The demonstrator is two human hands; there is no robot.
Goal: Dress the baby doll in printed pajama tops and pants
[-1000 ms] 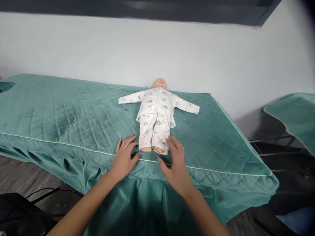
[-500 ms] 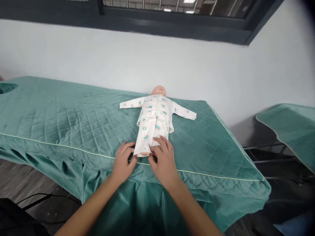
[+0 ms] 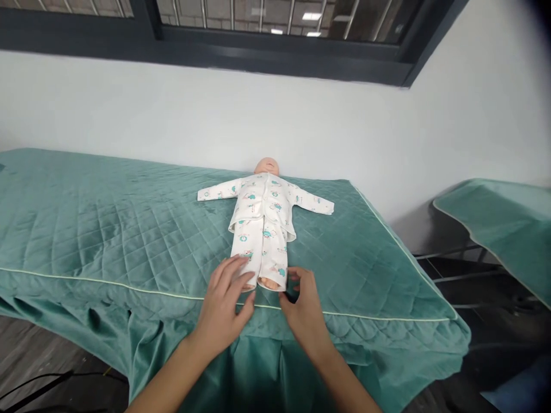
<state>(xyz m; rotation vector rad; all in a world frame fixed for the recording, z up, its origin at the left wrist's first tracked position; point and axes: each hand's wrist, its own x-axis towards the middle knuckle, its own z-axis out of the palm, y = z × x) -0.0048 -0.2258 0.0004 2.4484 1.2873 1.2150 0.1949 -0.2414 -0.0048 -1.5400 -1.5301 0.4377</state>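
A baby doll (image 3: 267, 166) lies on its back on the green quilted bed, arms out to the sides. Its white patterned jacket (image 3: 260, 198) lies over matching trousers (image 3: 272, 249). My left hand (image 3: 219, 304) rests over the lower end of the left trouser leg, fingers stretched and thumb apart. At the outer edge of the right trouser leg is my right hand (image 3: 305, 304), with bent fingers and thumb around the cuff's corner. The doll's foot (image 3: 270, 283) shows in the right cuff; my left fingers partly hide the left cuff.
The green quilted cover (image 3: 129, 229) has pale piping and hangs over the bed's front edge. A white wall (image 3: 172, 115) and a dark window frame (image 3: 279, 54) stand behind. To the right is another green-covered surface (image 3: 499, 223) on a metal frame.
My left hand has moved onto the left trouser leg. My right hand has shifted from between the legs to the outer side of the right leg. The two cuffs now lie apart.
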